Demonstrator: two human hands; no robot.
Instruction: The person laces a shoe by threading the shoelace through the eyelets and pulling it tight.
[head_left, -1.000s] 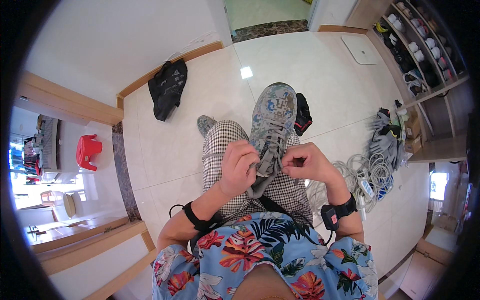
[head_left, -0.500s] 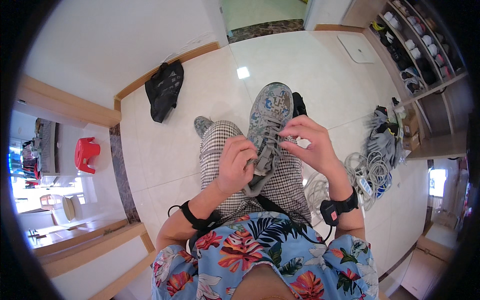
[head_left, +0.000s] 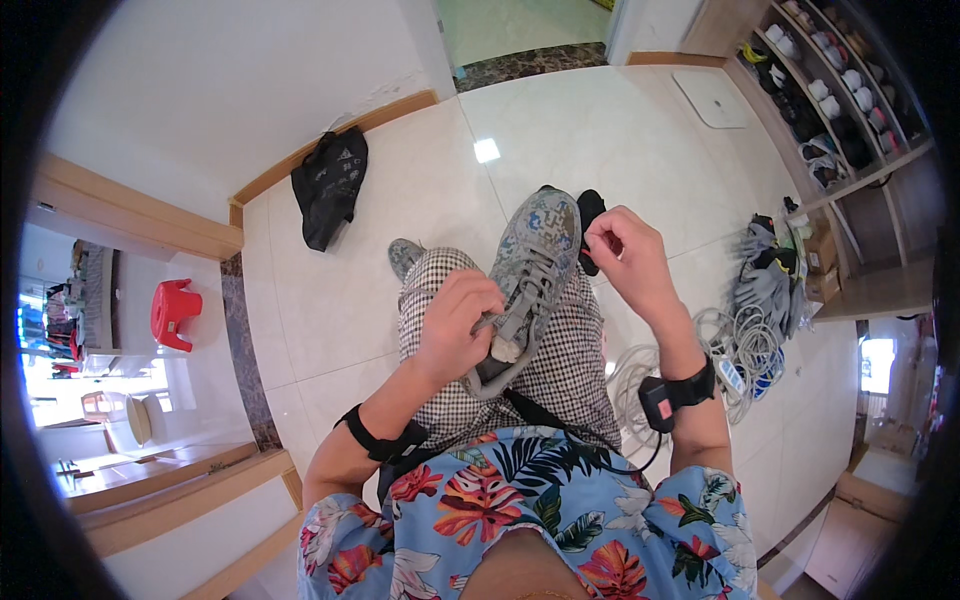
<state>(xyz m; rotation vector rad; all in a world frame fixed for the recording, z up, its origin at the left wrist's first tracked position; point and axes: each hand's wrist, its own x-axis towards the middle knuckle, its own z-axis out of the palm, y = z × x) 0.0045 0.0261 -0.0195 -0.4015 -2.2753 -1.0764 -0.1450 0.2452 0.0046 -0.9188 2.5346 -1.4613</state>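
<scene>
Pale glossy tiles cover the floor (head_left: 420, 185) beneath and around the camouflage shoe (head_left: 535, 258), which is tilted between the person's legs, its toe pointing away and its opening toward the body. At the left edge of that shoe's opening, the bent fingers and thumb of the left hand (head_left: 460, 318) grasp its side; whether they also pinch a lace is hidden. Apart from the shoe, to its right, the right hand (head_left: 634, 264) holds its thumb and forefinger drawn together at the tips; I cannot tell if a lace runs between them. Gray laces (head_left: 536, 284) cross the shoe's upper. Below and beside it spread checked trousers (head_left: 425, 318), and nearer the body than the shoe is a blue flowered shirt (head_left: 500, 490). Just right of the shoe's toe lies a black item (head_left: 588, 208), partly covered. Left of the shoe shows a second gray shoe (head_left: 404, 258), with a black bag (head_left: 330, 185) beyond and a red stool (head_left: 176, 315) farther left. Well to the shoe's right are coiled cables (head_left: 757, 345), gray gloves (head_left: 768, 282) and a shoe rack (head_left: 850, 90).
</scene>
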